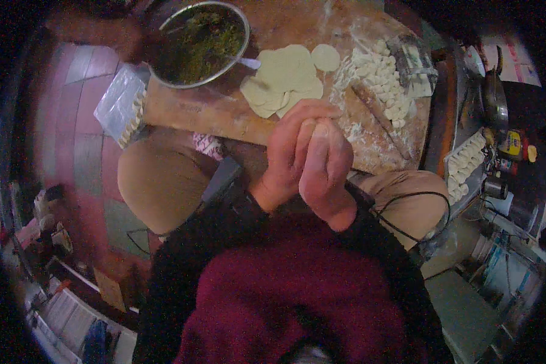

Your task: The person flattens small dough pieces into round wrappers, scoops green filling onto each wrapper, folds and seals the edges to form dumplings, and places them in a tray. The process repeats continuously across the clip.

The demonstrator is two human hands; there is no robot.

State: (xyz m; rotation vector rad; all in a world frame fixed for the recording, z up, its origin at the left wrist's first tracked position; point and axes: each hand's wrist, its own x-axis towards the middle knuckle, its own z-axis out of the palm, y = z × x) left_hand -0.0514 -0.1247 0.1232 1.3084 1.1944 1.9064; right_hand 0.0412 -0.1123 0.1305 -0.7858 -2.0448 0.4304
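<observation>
Head view: wrappers [283, 79] beyond hands [309, 159]

Left hand [288, 151] and right hand [324, 167] pressed together at board's near edge, stacked round wrappers [282, 79] close at twelve o'clock, metal filling bowl [197, 42] at eleven, dough pieces [385, 79] and rolling pin [379, 118] at one, bare board [194, 106] open at ten.

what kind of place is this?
Probably a home kitchen or small food-prep spot set up for dumpling making: a floured wooden board holds round wrappers, a metal bowl of green filling and small dough pieces. Both hands pinch together.
</observation>
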